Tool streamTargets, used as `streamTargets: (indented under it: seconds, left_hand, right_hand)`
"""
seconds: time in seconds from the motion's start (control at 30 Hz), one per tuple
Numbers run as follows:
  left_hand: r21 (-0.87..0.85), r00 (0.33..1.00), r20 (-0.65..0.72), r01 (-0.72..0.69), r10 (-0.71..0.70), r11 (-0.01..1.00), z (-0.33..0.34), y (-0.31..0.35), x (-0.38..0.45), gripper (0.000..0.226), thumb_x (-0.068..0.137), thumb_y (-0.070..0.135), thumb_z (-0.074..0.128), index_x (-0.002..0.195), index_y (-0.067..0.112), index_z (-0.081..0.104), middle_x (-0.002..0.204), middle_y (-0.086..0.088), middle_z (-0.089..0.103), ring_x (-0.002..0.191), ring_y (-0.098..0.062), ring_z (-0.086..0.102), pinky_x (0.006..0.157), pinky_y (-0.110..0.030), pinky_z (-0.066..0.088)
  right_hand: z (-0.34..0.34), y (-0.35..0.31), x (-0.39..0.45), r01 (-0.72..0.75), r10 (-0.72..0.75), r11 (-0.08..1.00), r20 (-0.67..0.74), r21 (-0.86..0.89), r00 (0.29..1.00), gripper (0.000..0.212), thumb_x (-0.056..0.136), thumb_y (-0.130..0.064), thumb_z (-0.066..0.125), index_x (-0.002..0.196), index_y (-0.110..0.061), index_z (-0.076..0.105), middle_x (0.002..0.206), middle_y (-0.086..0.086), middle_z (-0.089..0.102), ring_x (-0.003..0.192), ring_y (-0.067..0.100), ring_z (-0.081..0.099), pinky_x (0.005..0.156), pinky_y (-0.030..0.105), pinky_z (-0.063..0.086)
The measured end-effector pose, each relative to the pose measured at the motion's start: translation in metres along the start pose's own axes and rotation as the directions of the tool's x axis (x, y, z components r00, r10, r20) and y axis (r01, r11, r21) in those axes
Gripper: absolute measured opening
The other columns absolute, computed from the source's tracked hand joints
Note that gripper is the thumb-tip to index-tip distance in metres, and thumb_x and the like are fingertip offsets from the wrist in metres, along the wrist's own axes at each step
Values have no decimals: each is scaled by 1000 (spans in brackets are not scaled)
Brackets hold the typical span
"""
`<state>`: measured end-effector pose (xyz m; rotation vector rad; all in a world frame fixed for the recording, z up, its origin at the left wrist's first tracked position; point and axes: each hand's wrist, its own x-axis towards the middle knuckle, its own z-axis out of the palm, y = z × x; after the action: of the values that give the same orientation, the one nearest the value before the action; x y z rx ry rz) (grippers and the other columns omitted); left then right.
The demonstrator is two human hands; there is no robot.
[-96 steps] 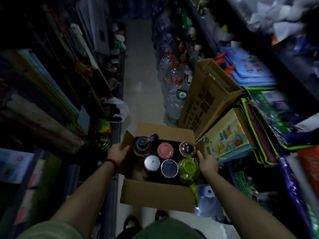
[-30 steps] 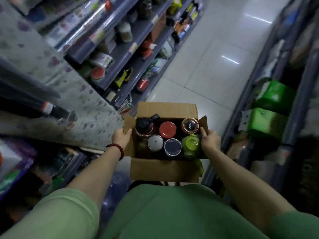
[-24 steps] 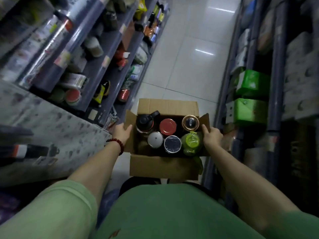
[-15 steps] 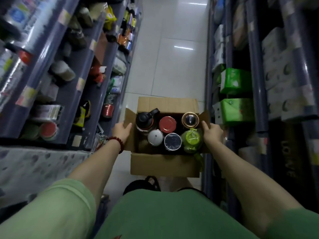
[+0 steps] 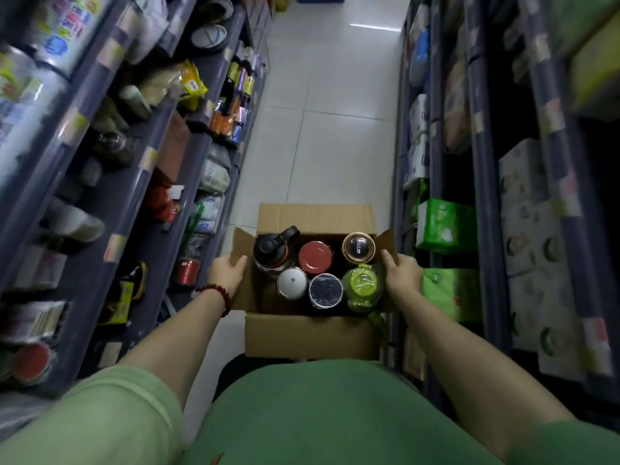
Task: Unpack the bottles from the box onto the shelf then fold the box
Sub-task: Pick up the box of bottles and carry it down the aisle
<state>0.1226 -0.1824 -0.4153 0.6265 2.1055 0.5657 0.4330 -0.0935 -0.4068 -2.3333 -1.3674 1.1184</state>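
I carry an open cardboard box (image 5: 310,333) in front of my body, flaps spread outward. My left hand (image 5: 226,271) grips its left side and my right hand (image 5: 402,275) grips its right side. Several bottles stand upright inside: a black sports bottle (image 5: 271,251), a red-lidded one (image 5: 314,257), a gold-rimmed black-lidded one (image 5: 358,248), a silver-lidded one (image 5: 292,282), a dark-lidded one (image 5: 325,290) and a lime green one (image 5: 362,286). The box hangs above the aisle floor.
A white tiled aisle floor (image 5: 322,129) runs ahead between two rows of dark shelving. The left shelves (image 5: 157,182) hold packets, jars and rolls. The right shelves (image 5: 483,196) hold green packs (image 5: 446,226) and boxed goods, close to my right hand.
I have turned from a cluttered dark aisle into this one, and the view has swung until the aisle runs straight ahead. Both hands keep the same hold on the box.
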Motion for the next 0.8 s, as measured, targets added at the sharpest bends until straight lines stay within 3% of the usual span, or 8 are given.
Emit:
streamTargets:
  seconds: [0.2,0.33,0.47,0.67,0.8]
  left_hand:
    - [5,1000,-4,-27,27,1000,11,74,56,33,94,29,52,115,6,63,105,-14,67,97,-31,62,87,-39,50]
    - [16,1000,15,-23,23,1000,15,109,98,41,94,34,51,125,7,58,117,-17,65,108,-35,60,96,-47,48]
    - [31,1000,20,-8,7,999,14,154,141,44,94,36,51,127,7,56,123,-18,63,112,-36,58,99,-46,46]
    - [1,1000,-26,-19,19,1000,11,216,189,37,94,28,52,119,2,61,114,-22,65,105,-36,61,90,-39,48]
    - [-47,996,-69,50,-54,998,15,238,220,43,93,35,53,121,4,59,118,-21,64,108,-38,59,96,-48,48]
  right_hand:
    - [-5,-49,71,-2,2,1000,-33,-4,999,42,96,-42,49,101,-5,69,98,19,68,92,35,61,68,31,38]
    - [-4,-81,110,-14,14,1000,-42,7,999,40,96,-42,50,99,-7,70,95,16,68,79,27,55,67,30,38]
    - [-6,-121,155,-43,45,998,-46,41,998,39,95,-42,51,97,-8,70,94,16,68,87,32,62,66,30,39]
    - [-16,-183,213,6,-6,1000,-38,-12,999,42,96,-41,49,104,-5,68,99,17,66,87,30,57,69,30,35]
    - [-18,-222,264,61,-60,997,33,-36,998,41,96,-42,50,100,-5,67,89,11,65,84,28,61,68,30,41]
